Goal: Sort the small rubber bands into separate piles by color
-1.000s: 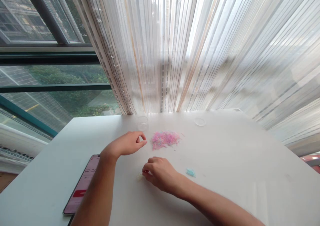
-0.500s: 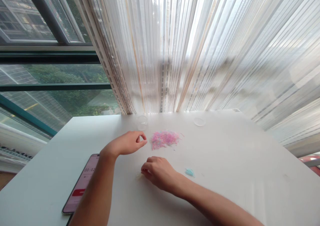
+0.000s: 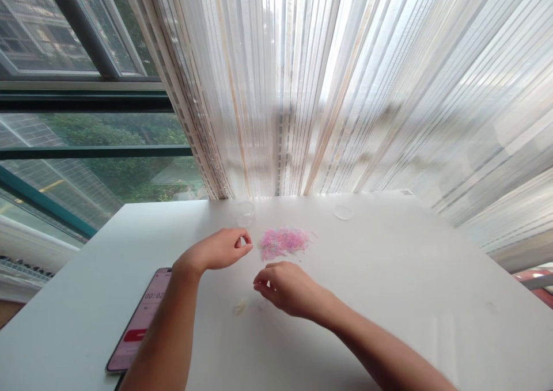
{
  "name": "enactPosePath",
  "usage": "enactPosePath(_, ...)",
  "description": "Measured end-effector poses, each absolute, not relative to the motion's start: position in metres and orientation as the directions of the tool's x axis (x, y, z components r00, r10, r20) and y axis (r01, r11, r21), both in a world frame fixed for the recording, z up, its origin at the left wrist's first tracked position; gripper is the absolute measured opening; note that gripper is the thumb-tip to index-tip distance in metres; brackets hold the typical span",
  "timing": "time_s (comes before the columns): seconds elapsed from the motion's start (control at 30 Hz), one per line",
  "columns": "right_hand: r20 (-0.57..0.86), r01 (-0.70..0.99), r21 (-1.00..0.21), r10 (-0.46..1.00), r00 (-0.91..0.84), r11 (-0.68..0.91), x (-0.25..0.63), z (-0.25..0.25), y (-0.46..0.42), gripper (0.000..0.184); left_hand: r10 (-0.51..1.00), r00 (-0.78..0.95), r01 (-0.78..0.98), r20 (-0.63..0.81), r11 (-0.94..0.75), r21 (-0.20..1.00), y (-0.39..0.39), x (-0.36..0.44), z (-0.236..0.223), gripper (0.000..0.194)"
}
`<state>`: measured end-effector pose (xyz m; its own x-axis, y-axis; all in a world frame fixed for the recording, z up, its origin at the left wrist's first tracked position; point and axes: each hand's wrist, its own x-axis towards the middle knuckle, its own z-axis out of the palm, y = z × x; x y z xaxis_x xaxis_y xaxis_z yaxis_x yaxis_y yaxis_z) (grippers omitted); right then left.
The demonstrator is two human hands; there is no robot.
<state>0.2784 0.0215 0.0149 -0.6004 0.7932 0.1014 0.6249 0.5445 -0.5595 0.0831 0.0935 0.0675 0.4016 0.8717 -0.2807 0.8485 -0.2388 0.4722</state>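
- Step in hand: by my judgement, fine picking and parting of thin strands by colour, with the right hand (image 3: 287, 287) between a pink heap (image 3: 285, 241) and a small pale-yellow pile (image 3: 239, 306).
- Right fingers: bent into a narrow pinch over the table (image 3: 410, 276); at this blur I cannot tell whether a strand sits in it.
- Left hand (image 3: 220, 249): thumb and forefinger curl nearly together; I cannot tell if they grip anything.
- Places: the heap lies just beyond the right fingers and just beside the left fingertips; the pale pile is nearer the wearer than the right fingertips.
- The next move likely calls for a light, precise fingertip pinch (strands this thin tangle easily).
- Around: a clear cup (image 3: 245, 213) and clear lid (image 3: 343, 212) beyond the fingers; the left forearm partly covers a phone (image 3: 142, 327).
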Motion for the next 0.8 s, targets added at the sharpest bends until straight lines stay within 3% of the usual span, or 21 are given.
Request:
enactPosePath(0.23, 0.169, 0.576, -0.729, 0.913, -0.372, 0.37, 0.34, 0.027, 0.036, 0.02, 0.852, 0.442, 0.855, -0.28, -0.307, 0.418, 0.091, 0.091, 0.067, 0.02)
enactPosePath(0.5, 0.166, 0.498, -0.859, 0.985, 0.048, 0.121, 0.4, -0.021, 0.06, 0.038, 0.882, 0.404, 0.874, -0.241, -0.294, 0.387, 0.106, 0.092, 0.035, 0.025)
enactPosePath(0.63, 0.198, 0.511, -0.852, 0.974, 0.112, 0.114, 0.403, -0.035, 0.064, 0.042, 0.929, 0.344, 0.886, -0.138, -0.272, 0.376, 0.109, 0.095, 0.008, 0.032)
enactPosePath(0.8, 0.219, 0.529, -0.835, 0.973, 0.075, 0.147, 0.399, -0.038, 0.062, 0.04, 0.951, 0.308, 0.885, -0.002, -0.286, 0.368, 0.096, 0.097, -0.009, 0.038)
